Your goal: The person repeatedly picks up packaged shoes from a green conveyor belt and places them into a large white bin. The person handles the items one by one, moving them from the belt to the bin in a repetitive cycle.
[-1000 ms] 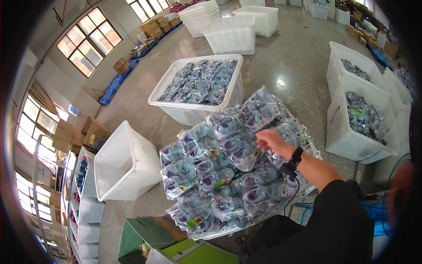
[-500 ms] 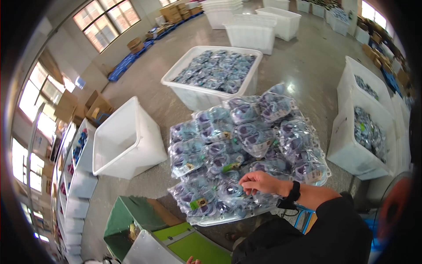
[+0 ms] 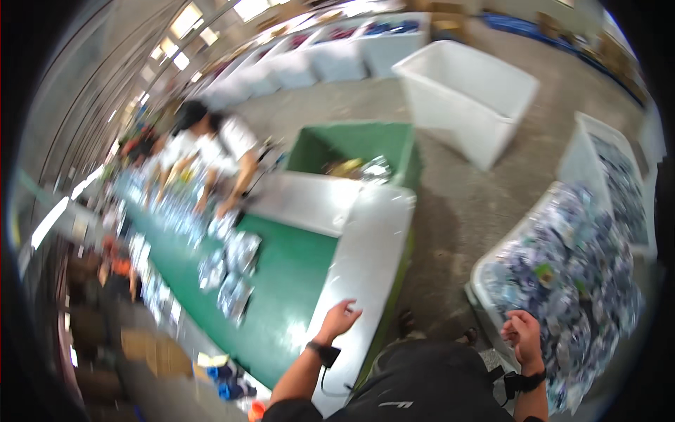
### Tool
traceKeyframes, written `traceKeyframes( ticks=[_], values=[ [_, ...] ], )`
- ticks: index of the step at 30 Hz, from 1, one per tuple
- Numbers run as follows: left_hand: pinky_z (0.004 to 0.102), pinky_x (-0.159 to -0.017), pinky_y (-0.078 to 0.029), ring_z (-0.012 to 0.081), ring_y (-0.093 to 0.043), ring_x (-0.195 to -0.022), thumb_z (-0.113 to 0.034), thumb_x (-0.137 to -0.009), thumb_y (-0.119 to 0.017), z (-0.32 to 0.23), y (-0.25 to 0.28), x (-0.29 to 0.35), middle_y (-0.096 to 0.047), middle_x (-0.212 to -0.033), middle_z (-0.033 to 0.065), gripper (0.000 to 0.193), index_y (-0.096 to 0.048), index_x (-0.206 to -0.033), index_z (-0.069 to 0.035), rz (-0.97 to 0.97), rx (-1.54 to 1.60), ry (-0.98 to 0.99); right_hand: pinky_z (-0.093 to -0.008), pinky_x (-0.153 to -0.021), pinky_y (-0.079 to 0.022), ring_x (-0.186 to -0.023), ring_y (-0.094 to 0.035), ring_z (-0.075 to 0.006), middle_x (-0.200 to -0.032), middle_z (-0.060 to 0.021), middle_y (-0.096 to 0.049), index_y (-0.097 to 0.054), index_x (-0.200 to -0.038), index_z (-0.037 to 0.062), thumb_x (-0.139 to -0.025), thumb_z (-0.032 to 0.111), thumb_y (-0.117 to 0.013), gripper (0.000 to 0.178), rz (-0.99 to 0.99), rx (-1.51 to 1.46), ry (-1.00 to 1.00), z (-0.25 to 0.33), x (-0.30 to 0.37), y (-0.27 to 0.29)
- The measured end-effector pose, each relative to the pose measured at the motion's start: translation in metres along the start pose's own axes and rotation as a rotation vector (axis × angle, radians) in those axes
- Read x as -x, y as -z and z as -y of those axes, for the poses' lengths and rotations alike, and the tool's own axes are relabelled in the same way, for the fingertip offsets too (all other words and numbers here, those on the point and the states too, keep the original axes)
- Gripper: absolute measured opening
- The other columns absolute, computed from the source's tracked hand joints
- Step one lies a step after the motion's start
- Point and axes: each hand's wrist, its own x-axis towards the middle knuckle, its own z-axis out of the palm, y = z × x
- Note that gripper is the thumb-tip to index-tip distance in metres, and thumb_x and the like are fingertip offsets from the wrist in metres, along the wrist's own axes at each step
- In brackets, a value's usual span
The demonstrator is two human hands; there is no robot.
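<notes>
My left hand (image 3: 339, 320) hovers over the bare metal edge (image 3: 369, 260) of a conveyor, fingers loosely bent and apart, holding nothing. Beside the heaped white bin (image 3: 480, 285) on the right, my right hand (image 3: 522, 337) is raised with its fingers slightly curled and nothing visible in them. Clear plastic bags (image 3: 573, 281) of purple and light-blue goods, apparently shoes, fill that bin above its rim. On the green conveyor belt (image 3: 292, 271) lie several similar clear bags (image 3: 235, 292), blurred, away from my left hand.
Across the belt, a person in white (image 3: 228, 144) handles bags. A green bin (image 3: 408, 151) with some wrappings stands at the conveyor's end. Beyond are an empty white bin (image 3: 467, 105), another filled bin (image 3: 615, 179) and a row of white bins (image 3: 337, 60).
My view has swung left, from the heaped bin to the conveyor. My right hand has lifted off the bags, and my left hand has come fully into view.
</notes>
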Motion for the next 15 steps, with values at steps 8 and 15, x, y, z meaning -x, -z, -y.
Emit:
traceKeyframes(
  ticks=[8,15],
  values=[
    [0.0476,-0.101,-0.056,0.0421,-0.071,-0.114,-0.050,-0.088,-0.076,0.234,0.107,-0.002,-0.075,-0.117,0.0273,0.059,-0.076,-0.118,0.002,-0.284,-0.055,0.567,-0.0275,-0.064,-0.054,-0.075,-0.068,-0.0150,-0.088,-0.0061,-0.069,-0.065,-0.119,-0.0003,-0.104,0.018,-0.061,0.024,0.063,0.256,-0.091,-0.012,-0.013,-0.087],
    [0.0501,-0.107,-0.050,0.0470,-0.064,-0.123,-0.032,-0.084,-0.075,0.369,0.166,0.032,-0.068,-0.129,0.0324,0.057,-0.069,-0.128,0.004,-0.820,0.013,0.875,-0.0296,-0.062,-0.056,-0.072,-0.070,-0.0174,-0.088,-0.0065,-0.070,-0.066,-0.118,0.0022,-0.104,0.021,-0.064,0.023,0.004,0.402,-0.223,-0.033,-0.024,-0.109]
  ],
)
